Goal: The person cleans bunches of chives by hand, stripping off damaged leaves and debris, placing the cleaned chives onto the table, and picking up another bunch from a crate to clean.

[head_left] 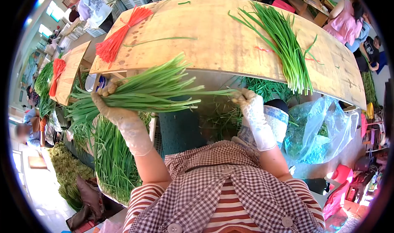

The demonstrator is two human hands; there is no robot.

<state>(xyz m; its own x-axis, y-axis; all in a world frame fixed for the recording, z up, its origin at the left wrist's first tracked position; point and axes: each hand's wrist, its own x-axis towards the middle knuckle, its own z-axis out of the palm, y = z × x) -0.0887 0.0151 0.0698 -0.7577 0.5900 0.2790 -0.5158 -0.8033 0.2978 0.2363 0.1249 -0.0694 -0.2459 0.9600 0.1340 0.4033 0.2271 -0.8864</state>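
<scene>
- Bunch of greens [152, 91]: centre-left of frame, held up off the tabletop [205, 32], near its close edge. Pale cut ends point right, leafy tips hang left.
- Left hand [113, 112], gloved: fingers curled round the leafy half, thumb on near side, closed only as far as the bunch's thickness lets them.
- Right hand [249, 103], gloved, right of centre: fingertips pinched nearly together on the end of a thin stalk [217, 92] that runs out level from the bunch's cut ends.
- Handling, my guess: light load, bendy; stem ends stiffer, leaf tips limp and floppy. Likely a bit slick if damp; can't tell wetness.
- Leaves probably bruise or crease under a hard squeeze; single stalks could snap if yanked sideways.
- Best hold: whole-hand wrap round the middle, firm not crushing; single stalks by fingertip pinch near the cut end, pulled along their length.
- Loose fan at the cut ends, so strays may slip out.
- Similar pile of greens [287, 52] on tabletop, upper right; red ties [125, 34] upper left.
</scene>
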